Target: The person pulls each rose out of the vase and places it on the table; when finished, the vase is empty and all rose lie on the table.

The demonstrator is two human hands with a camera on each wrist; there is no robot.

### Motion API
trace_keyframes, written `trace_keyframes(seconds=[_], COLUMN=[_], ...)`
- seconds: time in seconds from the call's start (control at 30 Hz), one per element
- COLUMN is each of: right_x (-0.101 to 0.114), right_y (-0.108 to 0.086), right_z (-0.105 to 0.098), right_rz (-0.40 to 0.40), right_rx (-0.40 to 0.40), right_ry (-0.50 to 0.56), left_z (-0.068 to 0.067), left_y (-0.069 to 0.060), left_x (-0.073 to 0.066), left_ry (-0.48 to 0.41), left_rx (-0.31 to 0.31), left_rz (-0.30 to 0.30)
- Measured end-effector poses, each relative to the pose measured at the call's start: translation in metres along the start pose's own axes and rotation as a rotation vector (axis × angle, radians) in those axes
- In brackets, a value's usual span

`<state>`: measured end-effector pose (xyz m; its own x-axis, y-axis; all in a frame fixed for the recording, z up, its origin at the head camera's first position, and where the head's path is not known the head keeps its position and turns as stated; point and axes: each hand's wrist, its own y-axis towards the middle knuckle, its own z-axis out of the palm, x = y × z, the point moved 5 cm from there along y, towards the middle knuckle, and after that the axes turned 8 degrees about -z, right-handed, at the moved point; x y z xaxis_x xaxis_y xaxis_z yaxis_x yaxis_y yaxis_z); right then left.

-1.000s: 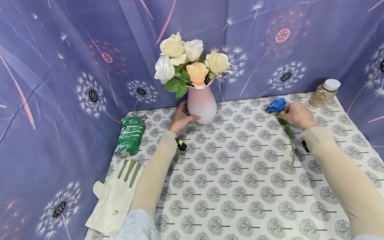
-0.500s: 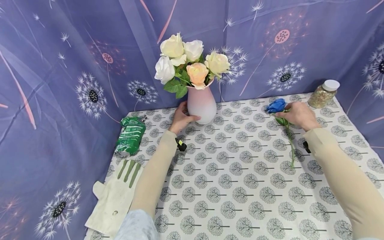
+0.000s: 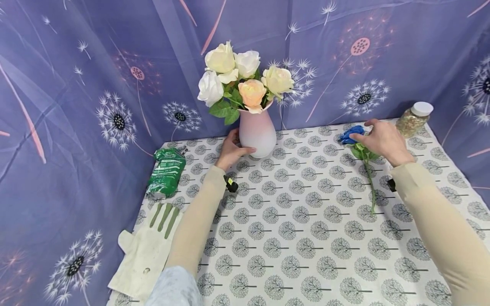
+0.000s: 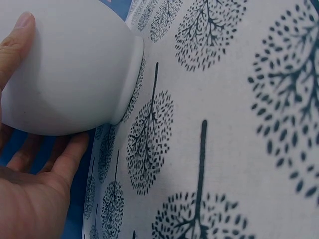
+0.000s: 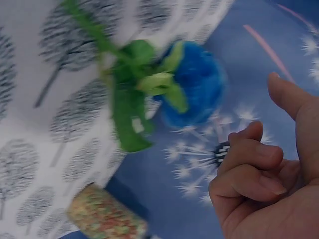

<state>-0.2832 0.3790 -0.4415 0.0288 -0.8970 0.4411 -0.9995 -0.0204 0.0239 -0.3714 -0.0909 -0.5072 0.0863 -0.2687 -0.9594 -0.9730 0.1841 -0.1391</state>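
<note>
A pink-and-white vase (image 3: pixel 258 135) stands upright at the back of the table, full of white, cream and peach roses (image 3: pixel 251 94). My left hand (image 3: pixel 231 152) holds its lower left side, thumb in front and fingers behind; the left wrist view shows the pale vase base (image 4: pixel 75 64) between them. On the cloth at the right lies a blue rose (image 3: pixel 351 135) with green leaves and a long stem (image 3: pixel 369 182). Just above the bloom is my right hand (image 3: pixel 384 140), thumb and index finger spread. Nothing is between its fingers in the right wrist view, where the blue rose (image 5: pixel 192 84) is apart from them.
A jar (image 3: pixel 414 119) with a white lid and small multicoloured contents stands in the back right corner. A green packet (image 3: pixel 166 173) and a pale work glove (image 3: pixel 147 250) lie along the left edge. Purple dandelion-print curtains (image 3: pixel 329 51) surround the tree-print tablecloth (image 3: pixel 298 229).
My right hand has let go of the blue rose, its fingers parting and the hand shifting slightly up and right. The left hand and vase have stayed still.
</note>
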Motion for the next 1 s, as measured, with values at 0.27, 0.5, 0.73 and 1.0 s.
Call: trace_keyframes(seconds=[0.27, 0.5, 0.73, 1.0], right_x=[0.050, 0.097, 0.140, 0.193], right_y=[-0.004, -0.015, -0.025, -0.034], right_z=[-0.022, -0.035, -0.043, -0.047], right_rz=[-0.114, -0.184, -0.235, -0.350], right_rx=[-0.140, -0.242, -0.296, -0.362], right_ry=[0.033, 0.046, 0.114, 0.211], left_z=[-0.001, 0.000, 0.001, 0.000], left_y=[0.000, 0.000, 0.000, 0.002], left_x=[-0.001, -0.001, 0.000, 0.002], left_ry=[-0.010, -0.008, 0.014, 0.004], left_rx=[-0.007, -0.005, -0.011, -0.014], left_rz=[0.016, 0.006, -0.005, 0.004])
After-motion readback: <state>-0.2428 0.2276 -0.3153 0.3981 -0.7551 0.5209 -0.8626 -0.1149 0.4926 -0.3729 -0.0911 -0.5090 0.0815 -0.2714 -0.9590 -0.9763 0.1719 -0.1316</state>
